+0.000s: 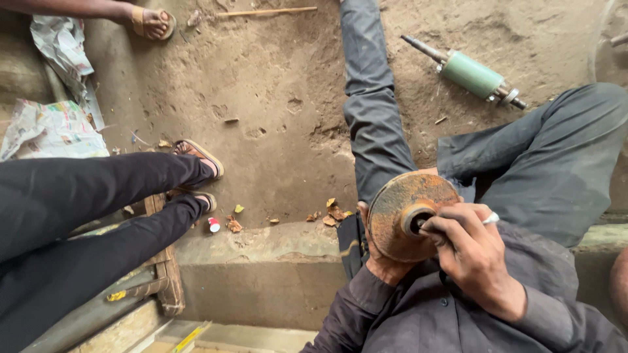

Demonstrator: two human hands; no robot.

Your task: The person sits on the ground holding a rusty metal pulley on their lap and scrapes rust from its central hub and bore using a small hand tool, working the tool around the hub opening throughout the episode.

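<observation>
holding a round rusty metal disc [402, 212] up in front of the chest, the person sits on a low concrete step [261, 261] with legs out over the dirt floor [275, 98]. the disc has a short tube hole [417, 219] in its middle. it looks thick and hard, so it is likely heavy and will not bend. the rust looks rough and dusty, so i think it would not slip much, but it may leave orange dust on skin. the best place to grip seems to be the rim, or behind the back where a palm can carry the weight.

the left hand [386, 265] is under and behind the disc. its fingers curl round the lower edge and it grips the disc tight. the right hand [471, 252] is bent into a loose fist at the middle hole. its fingers press on the edge of the hole, and a small white bit [491, 218] pokes out between them. i cannot tell what that white bit is.

well apart on the dirt lies a green roller with metal ends [472, 74]. another person's legs in black trousers [98, 209] and sandals [199, 157] are off to one side, near crumpled newspaper [52, 127]. dry leaves [333, 212] lie by the step.
</observation>
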